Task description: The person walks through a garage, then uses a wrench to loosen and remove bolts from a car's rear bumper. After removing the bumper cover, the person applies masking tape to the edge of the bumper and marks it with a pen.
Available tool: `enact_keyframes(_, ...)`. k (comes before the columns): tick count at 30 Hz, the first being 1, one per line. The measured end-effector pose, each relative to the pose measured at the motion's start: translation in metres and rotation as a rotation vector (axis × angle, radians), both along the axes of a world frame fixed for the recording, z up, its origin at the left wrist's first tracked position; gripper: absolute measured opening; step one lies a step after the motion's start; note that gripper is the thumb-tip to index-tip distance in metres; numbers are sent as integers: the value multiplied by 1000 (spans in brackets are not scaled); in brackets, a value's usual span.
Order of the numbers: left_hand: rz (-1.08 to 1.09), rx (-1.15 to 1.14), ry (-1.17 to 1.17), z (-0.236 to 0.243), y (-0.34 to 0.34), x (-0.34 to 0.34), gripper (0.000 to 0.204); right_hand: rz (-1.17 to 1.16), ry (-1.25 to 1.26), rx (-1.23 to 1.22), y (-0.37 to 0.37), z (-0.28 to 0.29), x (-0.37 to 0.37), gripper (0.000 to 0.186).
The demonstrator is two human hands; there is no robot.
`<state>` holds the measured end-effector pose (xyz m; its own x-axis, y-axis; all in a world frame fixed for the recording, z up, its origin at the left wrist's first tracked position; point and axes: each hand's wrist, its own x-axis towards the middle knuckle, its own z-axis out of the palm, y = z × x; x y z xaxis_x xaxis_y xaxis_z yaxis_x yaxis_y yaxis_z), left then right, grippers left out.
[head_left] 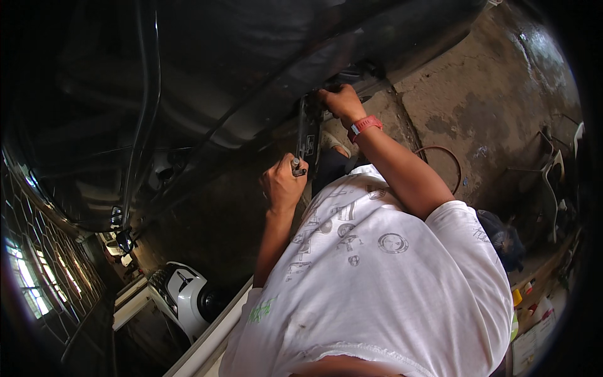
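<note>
My left hand (pixel 282 182) is closed around a small tool (pixel 297 169) with a metal cylindrical end and dark tip, beside a long dark bar (pixel 309 135) with a small label. My right hand (pixel 339 100), with a red wrist band (pixel 364 125) at the wrist, has curled fingers at the upper end of that bar, by a dark opening (pixel 364 75) in the lower edge of a glossy dark car body (pixel 220 56). Its fingertips, and what they grip, are hidden in shadow.
A concrete floor (pixel 471 81) lies at right, with a hose (pixel 455 163) and leaning panels (pixel 553 182) on it. A white-and-black car part (pixel 182 283) sits at lower left near a latticed window (pixel 31 283). Coloured containers (pixel 521 295) stand at lower right.
</note>
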<state>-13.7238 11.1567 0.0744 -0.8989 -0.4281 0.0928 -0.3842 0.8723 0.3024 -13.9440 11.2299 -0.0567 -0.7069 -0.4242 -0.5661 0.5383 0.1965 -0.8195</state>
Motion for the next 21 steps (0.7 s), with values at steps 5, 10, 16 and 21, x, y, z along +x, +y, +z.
enact_keyframes(5, -8, -5, 8, 0, 1, -1, 20, -27, 93, -40, -2, -3, 2, 46)
enact_keyframes(10, -6, -12, 3, 1, 2, -2, 21, -21, -3, 56, -1, 0, 3, 43)
enact_keyframes(16, -13, 0, 18, 0, 1, -2, 21, 36, 203, -33, -2, 2, 5, 47)
enact_keyframes(21, -4, -23, 5, -3, 2, -1, 21, -25, 24, 14, -2, 3, 6, 42)
